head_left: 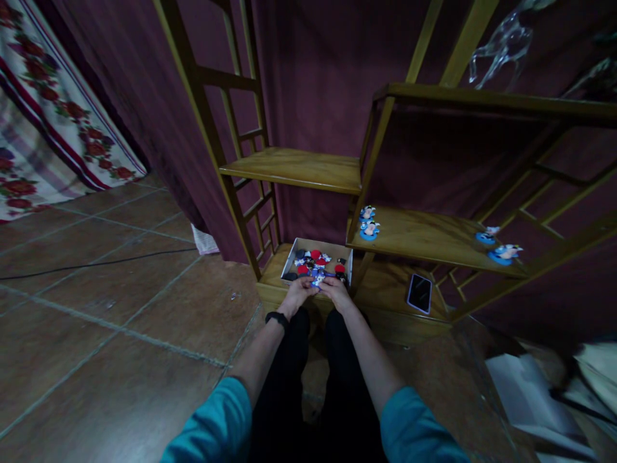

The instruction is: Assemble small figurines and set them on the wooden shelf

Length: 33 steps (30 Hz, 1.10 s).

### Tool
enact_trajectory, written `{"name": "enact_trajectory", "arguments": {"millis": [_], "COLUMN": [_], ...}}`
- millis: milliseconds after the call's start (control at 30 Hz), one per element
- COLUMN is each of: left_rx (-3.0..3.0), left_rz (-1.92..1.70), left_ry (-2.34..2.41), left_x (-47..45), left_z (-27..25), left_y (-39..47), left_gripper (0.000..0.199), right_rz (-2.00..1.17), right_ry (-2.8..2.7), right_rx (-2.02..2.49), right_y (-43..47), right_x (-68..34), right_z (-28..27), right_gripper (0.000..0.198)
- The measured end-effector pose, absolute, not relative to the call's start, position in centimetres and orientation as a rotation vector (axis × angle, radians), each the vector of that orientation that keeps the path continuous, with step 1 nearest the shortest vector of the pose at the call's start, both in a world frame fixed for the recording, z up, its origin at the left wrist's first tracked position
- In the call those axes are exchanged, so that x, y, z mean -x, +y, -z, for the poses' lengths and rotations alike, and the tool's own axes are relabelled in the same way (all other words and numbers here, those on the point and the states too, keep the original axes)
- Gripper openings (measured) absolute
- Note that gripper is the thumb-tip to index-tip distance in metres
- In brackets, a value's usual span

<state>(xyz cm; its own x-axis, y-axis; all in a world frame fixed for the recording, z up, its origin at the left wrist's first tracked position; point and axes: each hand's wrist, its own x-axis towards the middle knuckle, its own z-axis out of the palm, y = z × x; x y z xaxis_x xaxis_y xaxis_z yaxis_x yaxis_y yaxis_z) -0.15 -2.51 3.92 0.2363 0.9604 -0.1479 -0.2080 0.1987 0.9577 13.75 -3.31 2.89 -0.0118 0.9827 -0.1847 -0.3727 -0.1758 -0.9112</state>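
My left hand and my right hand meet in front of me, their fingers closed on a small blue-and-white figurine. Its details are too small to make out. Both hands are at the near edge of a shallow cardboard box on the bottom shelf. Inside the box lie several small figurines with red, black, blue and white parts. Two blue-and-white figurines on round blue bases stand at the left end of the middle shelf. Another pair of figurines stands at its right end.
The wooden display rack has shelves at several heights. A phone lies on the bottom shelf, right of the box. On the upper right shelf stands a clear glass horse. White packaging lies on the floor at right; a black cable crosses the tiles at left.
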Motion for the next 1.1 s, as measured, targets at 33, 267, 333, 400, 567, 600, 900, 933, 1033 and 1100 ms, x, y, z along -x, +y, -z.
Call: {"name": "enact_trajectory", "arguments": {"millis": [33,267,333,400,567,600,900,933,1033,1100], "left_rx": [-1.008,-1.007,-0.995,-0.981,-0.981,-0.986,-1.012,-1.009,-0.99,-0.979], "left_rz": [-1.02,-1.02,-1.019,-1.021,-1.012,-1.007,-1.02,-1.03,-1.051,-1.05], "left_ry": [0.963,0.972,0.958,0.955,0.968,0.969,0.984,0.985,0.995,0.999], "left_x": [0.1,0.1,0.2,0.2,0.4,0.5,0.6,0.6,0.7,0.7], "left_z": [-3.9,-3.6,-3.3,-3.1,-2.9,-3.0,-3.9,-3.9,-4.0,-4.0], "left_y": [-2.5,-2.3,-2.2,-2.2,-2.2,-2.2,-2.5,-2.5,-2.5,-2.5], "left_gripper": [0.048,0.047,0.047,0.048,0.048,0.047,0.044,0.044,0.044,0.042], "right_rz": [-1.464,-1.434,-1.429,-1.417,-1.382,-1.387,-1.531,-1.541,-1.548,-1.533], "right_ry": [-0.812,-0.878,-0.91,-0.93,-0.968,-0.969,-0.844,-0.837,-0.814,-0.793], "right_rx": [1.07,1.109,1.114,1.125,1.168,1.171,1.018,1.007,0.996,1.004], "right_y": [-3.3,-3.2,-3.3,-3.4,-3.7,-3.7,-4.1,-4.2,-4.2,-4.1], "right_x": [-13.7,-13.7,-13.7,-13.7,-13.7,-13.7,-13.4,-13.4,-13.5,-13.6], "right_z": [-2.8,-2.8,-3.0,-3.0,-3.1,-3.1,-3.8,-3.9,-3.9,-3.7], "right_gripper": [0.033,0.031,0.031,0.028,0.024,0.024,0.027,0.026,0.022,0.021]}}
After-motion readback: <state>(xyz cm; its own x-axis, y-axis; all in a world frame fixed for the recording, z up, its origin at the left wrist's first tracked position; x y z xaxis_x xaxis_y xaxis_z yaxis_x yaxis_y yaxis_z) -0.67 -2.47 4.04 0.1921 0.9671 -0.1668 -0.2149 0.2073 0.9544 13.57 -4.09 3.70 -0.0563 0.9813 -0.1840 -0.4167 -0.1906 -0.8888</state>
